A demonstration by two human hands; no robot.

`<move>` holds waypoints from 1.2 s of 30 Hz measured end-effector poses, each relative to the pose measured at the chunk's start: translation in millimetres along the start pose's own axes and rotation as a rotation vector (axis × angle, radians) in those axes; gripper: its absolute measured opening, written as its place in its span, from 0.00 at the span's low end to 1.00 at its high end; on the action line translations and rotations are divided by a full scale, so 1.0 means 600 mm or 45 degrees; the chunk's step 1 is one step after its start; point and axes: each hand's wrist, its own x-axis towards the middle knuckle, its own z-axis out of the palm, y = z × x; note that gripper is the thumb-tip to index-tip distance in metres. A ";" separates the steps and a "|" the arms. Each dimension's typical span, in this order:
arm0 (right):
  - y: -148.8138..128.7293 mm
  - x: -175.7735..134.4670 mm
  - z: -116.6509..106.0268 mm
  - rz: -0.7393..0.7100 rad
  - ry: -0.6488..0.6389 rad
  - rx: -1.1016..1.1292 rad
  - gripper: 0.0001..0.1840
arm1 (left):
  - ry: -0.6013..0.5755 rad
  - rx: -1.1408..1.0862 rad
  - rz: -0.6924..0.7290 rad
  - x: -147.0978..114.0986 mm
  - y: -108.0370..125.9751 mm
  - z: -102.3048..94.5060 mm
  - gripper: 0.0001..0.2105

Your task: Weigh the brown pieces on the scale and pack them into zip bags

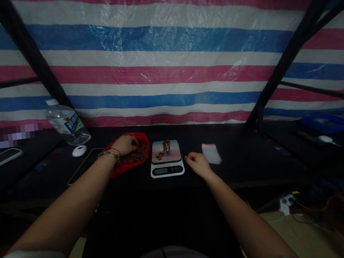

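Note:
My left hand (126, 144) reaches over a red plastic bag (129, 167) spread wide, its fingers curled down at the small brown pieces (139, 153) inside. Whatever those fingers grip is too small to make out. Right of the bag stands a white kitchen scale (155, 173) with a lit display. A small metal cup (167, 148) filled with brown pieces sits on its plate, and a little pile of loose pieces (160, 155) lies beside the cup. My right hand (197, 162) rests on the table just right of the scale, loosely closed with nothing visible in it.
Small clear plastic bags (212, 154) lie by my right hand. A clear bottle (69, 124), a white mouse (79, 151) and a dark flat device (84, 167) are at the left. Black metal posts (263, 88) flank a striped sheet (164, 63) behind the black table.

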 end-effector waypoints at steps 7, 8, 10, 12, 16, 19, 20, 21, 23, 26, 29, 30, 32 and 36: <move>0.001 0.000 0.000 0.003 0.003 0.004 0.18 | 0.050 -0.045 0.038 -0.010 0.014 -0.015 0.14; 0.000 0.000 0.000 0.001 0.005 0.003 0.18 | 0.062 -0.055 0.056 -0.010 0.016 -0.017 0.14; 0.000 0.000 0.000 -0.003 0.009 -0.004 0.18 | 0.074 -0.063 0.080 -0.012 0.021 -0.021 0.13; -0.001 0.000 0.000 0.000 0.009 -0.013 0.18 | 0.069 -0.059 0.080 -0.013 0.026 -0.026 0.13; -0.003 0.000 -0.001 0.010 -0.007 -0.004 0.18 | 0.062 -0.076 0.123 -0.021 0.048 -0.035 0.12; -0.002 0.001 -0.001 0.011 -0.009 0.000 0.18 | 0.065 -0.146 0.262 -0.029 0.086 -0.035 0.13; -0.001 0.001 0.000 0.012 -0.005 -0.002 0.18 | 0.052 -0.168 0.314 -0.031 0.101 -0.032 0.13; 0.000 0.001 0.000 0.011 0.000 -0.003 0.18 | 0.026 -0.180 0.366 -0.032 0.117 -0.028 0.13; 0.001 0.001 0.001 0.010 0.004 0.003 0.18 | -0.033 -0.178 0.498 -0.029 0.145 -0.015 0.11; 0.003 0.001 0.002 0.013 0.001 0.025 0.18 | -0.022 -0.137 0.621 -0.019 0.169 0.009 0.08; 0.005 0.001 0.004 0.012 -0.002 0.042 0.17 | -0.004 -0.110 0.713 -0.010 0.173 0.026 0.07; 0.005 0.001 0.004 0.011 0.000 0.049 0.17 | 0.002 -0.106 0.730 -0.009 0.172 0.029 0.07; 0.006 0.001 0.005 0.015 0.004 0.066 0.17 | 0.012 -0.107 0.755 -0.008 0.171 0.031 0.07; 0.006 0.001 0.005 0.029 0.003 0.083 0.17 | 0.025 -0.135 0.806 -0.010 0.171 0.026 0.08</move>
